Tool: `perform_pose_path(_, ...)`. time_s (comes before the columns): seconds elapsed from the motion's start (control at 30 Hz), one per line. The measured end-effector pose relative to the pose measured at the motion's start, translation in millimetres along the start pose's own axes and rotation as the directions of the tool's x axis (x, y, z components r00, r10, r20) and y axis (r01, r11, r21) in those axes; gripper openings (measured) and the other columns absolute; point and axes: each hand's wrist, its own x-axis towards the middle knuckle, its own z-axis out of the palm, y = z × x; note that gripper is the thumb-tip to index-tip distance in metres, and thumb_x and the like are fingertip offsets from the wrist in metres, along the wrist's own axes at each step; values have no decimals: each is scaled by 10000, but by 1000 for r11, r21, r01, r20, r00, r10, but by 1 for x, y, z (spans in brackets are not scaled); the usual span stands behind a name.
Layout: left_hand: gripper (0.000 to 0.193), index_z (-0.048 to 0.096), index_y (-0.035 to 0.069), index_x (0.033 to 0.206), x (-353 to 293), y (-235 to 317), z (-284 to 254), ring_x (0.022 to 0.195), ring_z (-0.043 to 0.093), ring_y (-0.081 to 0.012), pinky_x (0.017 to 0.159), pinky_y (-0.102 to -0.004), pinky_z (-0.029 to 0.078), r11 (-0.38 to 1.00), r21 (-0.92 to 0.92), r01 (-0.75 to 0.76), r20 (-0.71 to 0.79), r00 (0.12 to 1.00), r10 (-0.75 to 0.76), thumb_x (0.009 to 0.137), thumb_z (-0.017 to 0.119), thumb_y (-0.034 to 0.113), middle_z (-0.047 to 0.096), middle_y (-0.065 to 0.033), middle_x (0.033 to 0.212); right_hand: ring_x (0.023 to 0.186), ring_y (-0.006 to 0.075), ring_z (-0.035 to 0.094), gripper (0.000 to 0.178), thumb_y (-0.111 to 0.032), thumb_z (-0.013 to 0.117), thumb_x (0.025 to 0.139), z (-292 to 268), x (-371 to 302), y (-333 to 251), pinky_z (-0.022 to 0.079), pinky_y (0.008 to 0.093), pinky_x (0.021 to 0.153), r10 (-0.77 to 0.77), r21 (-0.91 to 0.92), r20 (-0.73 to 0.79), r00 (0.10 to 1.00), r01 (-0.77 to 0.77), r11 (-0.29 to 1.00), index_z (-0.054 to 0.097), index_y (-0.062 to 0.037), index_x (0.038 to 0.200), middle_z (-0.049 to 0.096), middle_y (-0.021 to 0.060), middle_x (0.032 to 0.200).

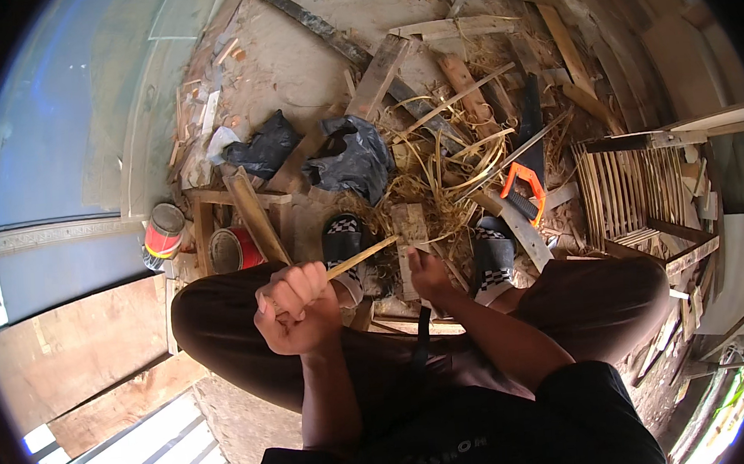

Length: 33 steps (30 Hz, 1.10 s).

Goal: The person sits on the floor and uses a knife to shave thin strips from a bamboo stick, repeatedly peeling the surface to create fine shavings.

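Observation:
My left hand (295, 308) is closed in a fist around a thin, pale yellow-brown wooden strip (362, 258). The strip slants up to the right, its far end at a wooden block (408, 221) between my feet. Just right of the strip, my right hand (431, 278) is closed low over the block's near part. What it grips is mostly hidden. A dark, narrow piece (422, 336) hangs below that hand; whether it belongs to the held thing is unclear. Curly shavings (429, 181) lie around the block.
A handsaw with an orange handle (525, 194) lies to the right of the shavings. Black plastic bags (351, 160) and loose boards (378, 76) are ahead. Paint cans (165, 233) stand at left. A slatted wooden frame (632, 188) is at right.

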Motion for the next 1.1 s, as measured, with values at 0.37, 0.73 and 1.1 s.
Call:
perform_pose_path(0.37,519,348,131,607,-8,-2,-3,549,283,-112,546,-273,257,990,59,-130,-201,970,140,1083,312,336,321,6,599,691,501,607,288,-288,454,1037,7,-34,-36,476,564,645,-386,-113,44,921,389,914,552,-19,1009,605,250,669)
perform_pose_path(0.73,532,348,129,599,-10,-7,9,539,282,-113,539,-275,269,989,83,-123,-123,984,133,1087,298,335,329,1,588,824,523,622,355,-379,431,1035,0,-53,-65,497,594,765,-276,-85,20,961,277,957,565,-62,1127,646,299,789)
perform_pose_path(1.1,543,340,126,594,-12,-12,13,546,275,-112,544,-278,242,988,82,-130,-148,979,141,1086,302,353,309,5,605,797,538,610,428,-423,398,1047,2,-41,-55,489,603,748,-172,-95,50,984,177,980,573,-40,1125,632,311,765)
